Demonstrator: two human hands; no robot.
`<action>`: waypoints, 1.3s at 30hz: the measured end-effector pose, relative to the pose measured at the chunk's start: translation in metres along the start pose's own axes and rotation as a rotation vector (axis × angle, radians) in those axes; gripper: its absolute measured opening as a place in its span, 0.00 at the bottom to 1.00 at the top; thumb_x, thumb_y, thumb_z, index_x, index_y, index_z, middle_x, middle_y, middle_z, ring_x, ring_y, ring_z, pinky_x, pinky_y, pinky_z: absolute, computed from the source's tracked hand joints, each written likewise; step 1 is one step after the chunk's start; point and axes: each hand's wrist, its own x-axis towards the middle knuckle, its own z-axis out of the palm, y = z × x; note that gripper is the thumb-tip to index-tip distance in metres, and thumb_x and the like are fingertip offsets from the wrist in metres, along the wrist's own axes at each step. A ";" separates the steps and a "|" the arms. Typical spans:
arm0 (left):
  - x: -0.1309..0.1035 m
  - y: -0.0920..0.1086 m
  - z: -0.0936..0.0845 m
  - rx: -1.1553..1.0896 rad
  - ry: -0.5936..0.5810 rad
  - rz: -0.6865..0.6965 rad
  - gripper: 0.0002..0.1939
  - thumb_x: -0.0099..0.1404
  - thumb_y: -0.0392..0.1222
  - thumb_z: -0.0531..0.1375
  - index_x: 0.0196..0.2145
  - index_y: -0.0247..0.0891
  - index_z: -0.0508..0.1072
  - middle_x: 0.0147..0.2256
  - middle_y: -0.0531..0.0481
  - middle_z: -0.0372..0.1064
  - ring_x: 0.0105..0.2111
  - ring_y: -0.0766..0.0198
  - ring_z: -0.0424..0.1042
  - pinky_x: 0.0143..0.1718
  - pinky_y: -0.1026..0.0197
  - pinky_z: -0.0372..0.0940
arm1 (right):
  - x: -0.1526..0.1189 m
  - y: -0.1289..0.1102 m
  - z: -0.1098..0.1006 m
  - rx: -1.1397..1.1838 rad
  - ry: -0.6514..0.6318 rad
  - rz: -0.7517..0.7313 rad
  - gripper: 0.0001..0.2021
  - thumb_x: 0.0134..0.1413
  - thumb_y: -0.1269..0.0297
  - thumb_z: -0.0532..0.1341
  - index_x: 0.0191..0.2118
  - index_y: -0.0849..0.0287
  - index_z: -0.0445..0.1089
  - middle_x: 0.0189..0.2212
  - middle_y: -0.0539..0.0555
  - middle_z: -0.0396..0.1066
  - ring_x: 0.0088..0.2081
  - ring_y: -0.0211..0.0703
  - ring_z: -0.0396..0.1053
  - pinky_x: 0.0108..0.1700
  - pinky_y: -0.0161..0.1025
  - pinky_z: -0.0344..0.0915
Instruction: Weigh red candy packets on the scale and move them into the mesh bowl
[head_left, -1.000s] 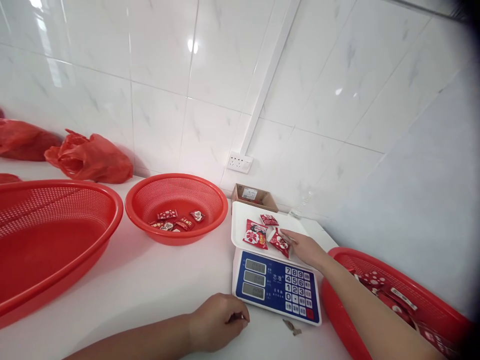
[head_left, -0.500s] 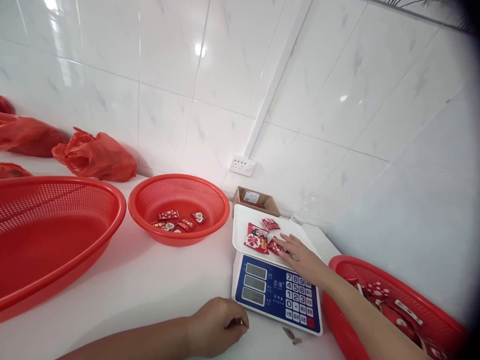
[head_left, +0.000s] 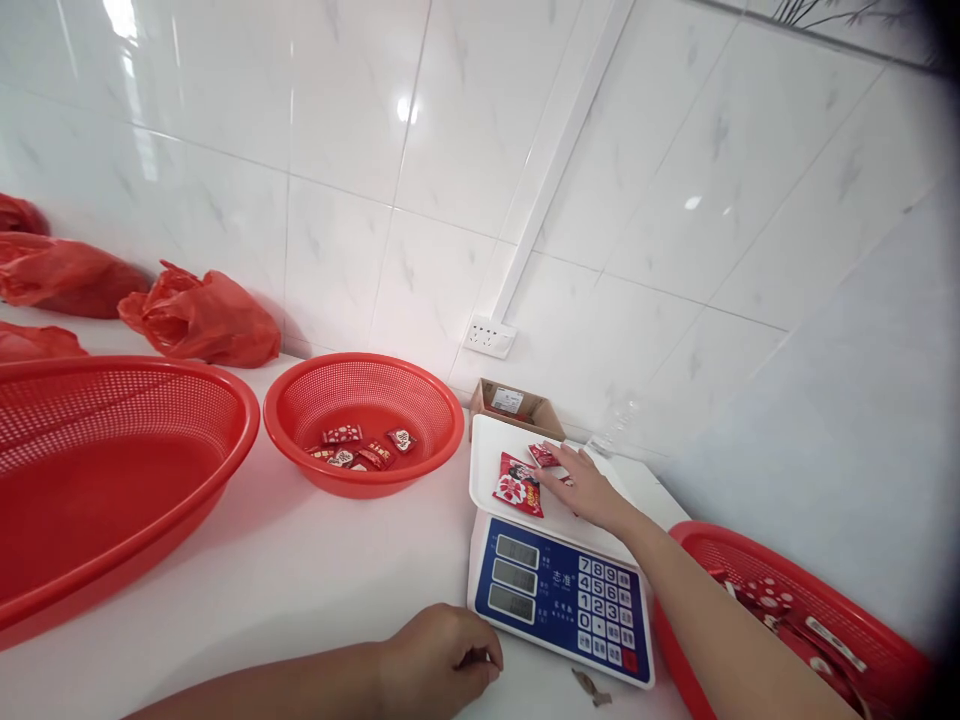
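On the white tray [head_left: 486, 470] of a digital scale [head_left: 562, 600] lie a few small red packets. One red packet [head_left: 517, 487] with a white flower print lies flat at the left. My right hand [head_left: 581, 485] reaches over the tray with its fingers stretched out, their tips at a smaller red packet [head_left: 541, 455] behind it. Another red packet is mostly covered by this hand. My left hand [head_left: 442, 655] rests on the table in front of the scale, fingers curled in, with nothing visible in them.
A round red basket [head_left: 360, 480] holds several small packets. A larger red basket [head_left: 135, 540] stands at the left, and another with red packets [head_left: 772, 595] at the right. Red plastic bags [head_left: 210, 320] lie along the wall. A cardboard box [head_left: 517, 408] sits behind the scale.
My right hand has moved back across the tray, from the front packet towards the rear one, and now covers more of them. My left hand stays curled by the scale.
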 end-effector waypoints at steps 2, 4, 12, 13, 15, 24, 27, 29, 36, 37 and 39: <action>0.001 0.000 0.000 0.005 0.000 -0.012 0.11 0.58 0.38 0.53 0.35 0.41 0.75 0.34 0.51 0.72 0.31 0.66 0.69 0.32 0.69 0.62 | 0.007 -0.013 0.003 -0.056 -0.043 0.019 0.37 0.51 0.38 0.48 0.63 0.50 0.49 0.66 0.57 0.41 0.65 0.59 0.31 0.59 0.66 0.39; 0.001 0.000 0.000 0.013 -0.007 -0.020 0.11 0.58 0.38 0.53 0.35 0.40 0.75 0.34 0.50 0.72 0.31 0.66 0.69 0.32 0.69 0.62 | 0.014 -0.022 0.007 -0.108 -0.082 0.034 0.37 0.51 0.37 0.46 0.64 0.50 0.48 0.66 0.57 0.40 0.65 0.60 0.31 0.57 0.69 0.39; 0.004 -0.004 0.002 0.012 -0.010 -0.003 0.12 0.56 0.36 0.53 0.35 0.40 0.75 0.33 0.51 0.72 0.30 0.67 0.69 0.30 0.70 0.61 | 0.014 -0.024 0.015 -0.141 -0.091 -0.082 0.29 0.59 0.48 0.43 0.61 0.57 0.56 0.64 0.55 0.48 0.64 0.46 0.42 0.62 0.47 0.45; 0.004 -0.004 0.002 0.006 -0.009 -0.002 0.12 0.57 0.36 0.53 0.35 0.40 0.75 0.33 0.51 0.72 0.30 0.67 0.69 0.31 0.70 0.61 | 0.012 -0.024 0.014 -0.142 -0.083 -0.102 0.28 0.60 0.50 0.43 0.61 0.59 0.57 0.63 0.55 0.50 0.64 0.43 0.44 0.63 0.43 0.44; 0.003 -0.003 0.002 -0.008 -0.004 -0.006 0.12 0.57 0.36 0.53 0.35 0.40 0.75 0.33 0.51 0.72 0.31 0.67 0.70 0.32 0.70 0.62 | 0.007 -0.023 0.014 -0.151 -0.063 -0.117 0.27 0.61 0.52 0.43 0.59 0.59 0.59 0.62 0.55 0.54 0.63 0.43 0.46 0.62 0.41 0.45; 0.001 0.005 -0.002 -0.002 -0.013 -0.015 0.13 0.57 0.36 0.53 0.35 0.40 0.76 0.34 0.50 0.72 0.31 0.66 0.70 0.32 0.69 0.62 | -0.003 -0.015 0.002 -0.198 0.070 -0.009 0.26 0.59 0.48 0.42 0.59 0.49 0.59 0.58 0.51 0.60 0.58 0.55 0.56 0.55 0.56 0.55; 0.000 0.003 -0.002 -0.002 -0.015 -0.010 0.13 0.57 0.36 0.53 0.36 0.40 0.75 0.34 0.50 0.72 0.32 0.66 0.70 0.34 0.69 0.62 | -0.002 0.004 -0.006 -0.193 0.064 0.051 0.25 0.62 0.58 0.40 0.60 0.59 0.57 0.60 0.54 0.57 0.60 0.47 0.54 0.58 0.46 0.52; 0.000 0.002 -0.001 0.001 -0.019 -0.011 0.12 0.57 0.37 0.53 0.36 0.40 0.75 0.34 0.51 0.72 0.33 0.66 0.70 0.33 0.69 0.62 | -0.004 0.017 -0.011 -0.207 0.024 0.084 0.25 0.60 0.64 0.42 0.59 0.65 0.59 0.59 0.57 0.58 0.59 0.45 0.56 0.59 0.41 0.53; 0.001 0.002 -0.002 0.019 -0.020 -0.022 0.12 0.57 0.37 0.53 0.36 0.41 0.75 0.34 0.52 0.72 0.32 0.66 0.70 0.33 0.69 0.62 | -0.025 0.033 -0.017 -0.242 -0.080 0.123 0.23 0.59 0.63 0.44 0.54 0.63 0.66 0.54 0.57 0.66 0.54 0.48 0.64 0.53 0.41 0.60; 0.001 0.002 -0.002 0.021 -0.018 -0.016 0.12 0.57 0.37 0.53 0.36 0.41 0.75 0.34 0.51 0.72 0.32 0.66 0.70 0.33 0.69 0.62 | -0.027 0.033 -0.017 -0.243 -0.085 0.119 0.23 0.59 0.63 0.44 0.54 0.63 0.66 0.54 0.57 0.66 0.54 0.49 0.64 0.53 0.42 0.59; 0.001 0.002 -0.002 0.028 -0.012 0.002 0.12 0.57 0.37 0.53 0.35 0.41 0.75 0.34 0.51 0.72 0.32 0.66 0.70 0.33 0.69 0.62 | -0.030 0.031 -0.016 -0.241 -0.087 0.109 0.24 0.59 0.62 0.44 0.55 0.64 0.65 0.55 0.59 0.65 0.54 0.50 0.63 0.54 0.43 0.58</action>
